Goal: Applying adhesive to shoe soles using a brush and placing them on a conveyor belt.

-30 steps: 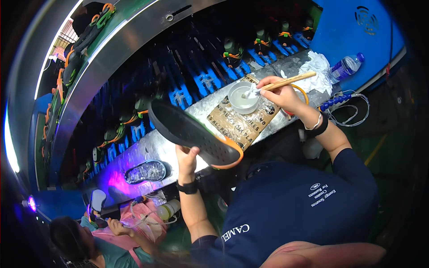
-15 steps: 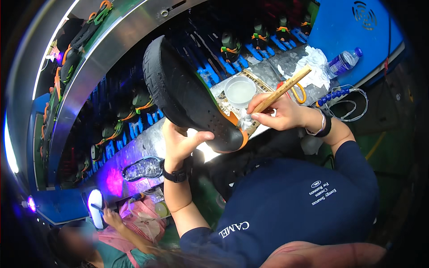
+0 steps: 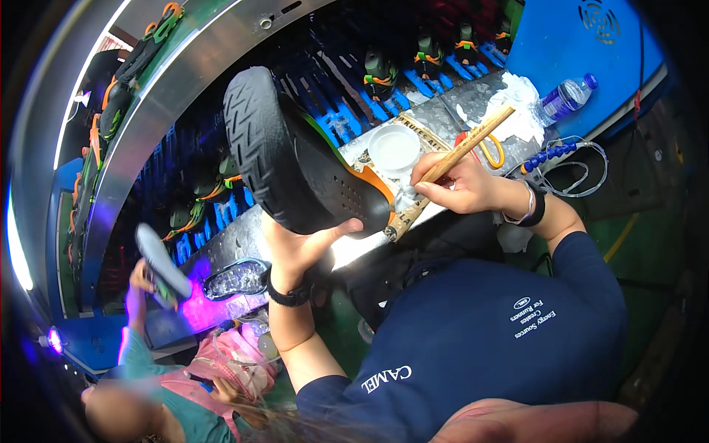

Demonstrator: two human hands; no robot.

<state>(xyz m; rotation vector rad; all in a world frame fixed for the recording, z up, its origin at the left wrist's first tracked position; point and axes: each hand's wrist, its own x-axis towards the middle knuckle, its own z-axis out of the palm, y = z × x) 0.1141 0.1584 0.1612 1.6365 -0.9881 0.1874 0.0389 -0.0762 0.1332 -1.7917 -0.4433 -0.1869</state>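
My left hand [image 3: 292,247] grips a black shoe [image 3: 325,173] from below, thumb along its near side. The shoe is tilted, with a chevron-grooved curved surface, small perforations and orange and green trim facing the far right. In my right hand [image 3: 461,181] is a brush with a wooden handle [image 3: 476,140], pinched between thumb and fingers. Its tip is low beside the shoe's orange edge; I cannot tell whether it touches. Just beyond stands a round clear tub [image 3: 396,148] of cloudy liquid.
Scissors with orange handles [image 3: 491,151], crumpled white paper [image 3: 521,103] and a plastic bottle [image 3: 569,100] lie to the right. A shoe sole [image 3: 236,279] rests on the bench at left. Shoes [image 3: 380,77] stand on blue racks behind. A co-worker's hand [image 3: 140,277] holds a pale sole.
My left hand has turned the shoe, bringing more of its grooved surface into view and shifting it slightly left. My right hand has barely moved. The co-worker's sole has risen and tilted.
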